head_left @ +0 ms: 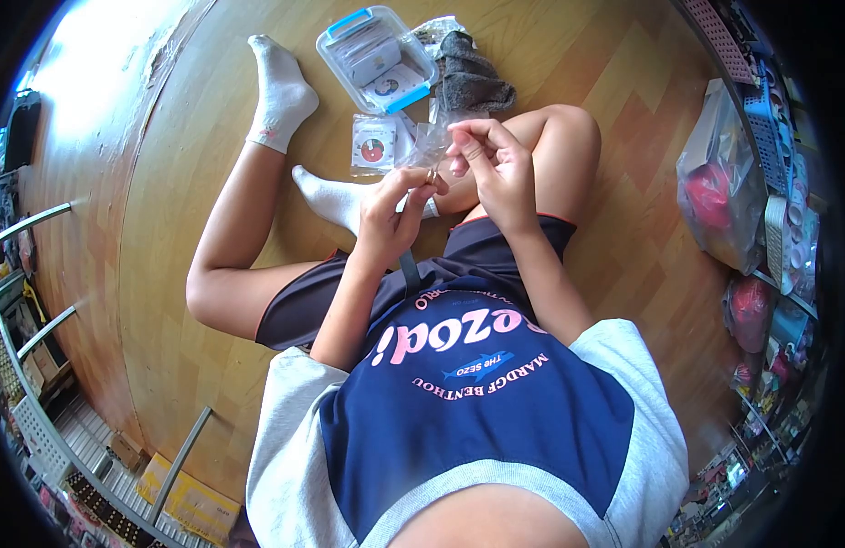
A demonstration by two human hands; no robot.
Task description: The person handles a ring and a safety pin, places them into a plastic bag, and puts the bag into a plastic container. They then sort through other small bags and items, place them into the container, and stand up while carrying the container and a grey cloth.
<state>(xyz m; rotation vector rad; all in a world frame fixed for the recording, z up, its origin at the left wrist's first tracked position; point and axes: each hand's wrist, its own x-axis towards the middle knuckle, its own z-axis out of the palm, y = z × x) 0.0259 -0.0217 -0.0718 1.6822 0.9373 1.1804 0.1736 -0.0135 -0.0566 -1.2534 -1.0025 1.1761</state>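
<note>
Your left hand (386, 215) is pinching a small shiny gold-coloured thing (432, 175) between the thumb and pointing finger. It is too tiny to tell its shape for sure. It sits right at your fingertips, over your folded leg. Your right hand (502, 178) is up close beside it, thumb and pointing finger pressed together on the edge of a clear crinkly plastic bag (430, 142), as far as can be seen. The bag hangs in the gap between your two hands.

The gold-coloured thing looks very light and hard, like metal, so it likely won't squash. But it's smooth and could slip away, so hold it by its sides with soft fingertips. The bag looks thin, floppy and slippery, and it may tear if you tug hard. Its top edge or a corner seems a good place to hold.

Just past the bag, a flat white packet with a red and dark round picture (374, 148) lies on the shiny brown wooden floor (167, 365). Above that is a clear plastic box with blue clips (410, 99), which has a stack of flat white packets (368, 57) in it. A fluffy dark grey cloth (470, 80) lies beside the box, near your right hand.
</note>
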